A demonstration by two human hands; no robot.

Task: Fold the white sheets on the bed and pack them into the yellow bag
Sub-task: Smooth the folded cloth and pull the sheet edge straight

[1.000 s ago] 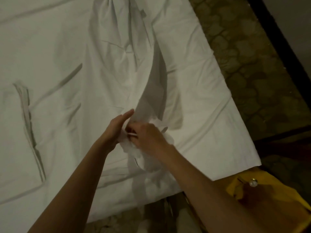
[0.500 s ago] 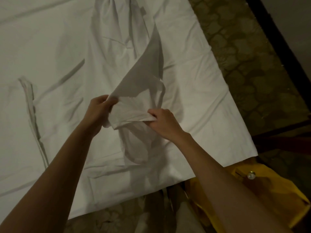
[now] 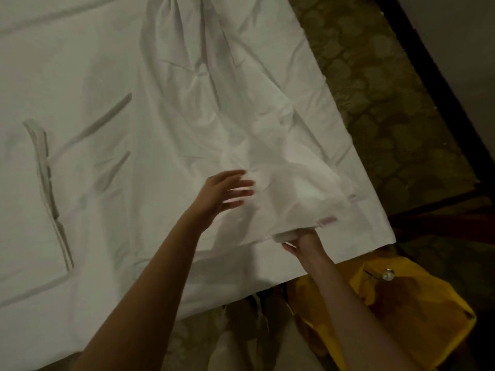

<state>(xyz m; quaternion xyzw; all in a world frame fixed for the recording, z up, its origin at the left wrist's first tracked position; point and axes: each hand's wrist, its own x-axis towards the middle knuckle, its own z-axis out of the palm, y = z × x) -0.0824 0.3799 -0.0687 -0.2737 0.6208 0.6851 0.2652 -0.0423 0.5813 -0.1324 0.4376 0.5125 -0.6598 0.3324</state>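
Now right hand (image 3: 302,241) pinches white sheet (image 3: 281,188) edge; left hand (image 3: 225,192) flat, fingers spread; no writing legible.

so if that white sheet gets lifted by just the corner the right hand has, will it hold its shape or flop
Probably flop. The white sheet lies in soft creases and drapes from the corner the right hand grips, so it looks limp. It seems thin and light, billowing near the open left hand. Its far end would likely drag along the bed rather than lift clear.
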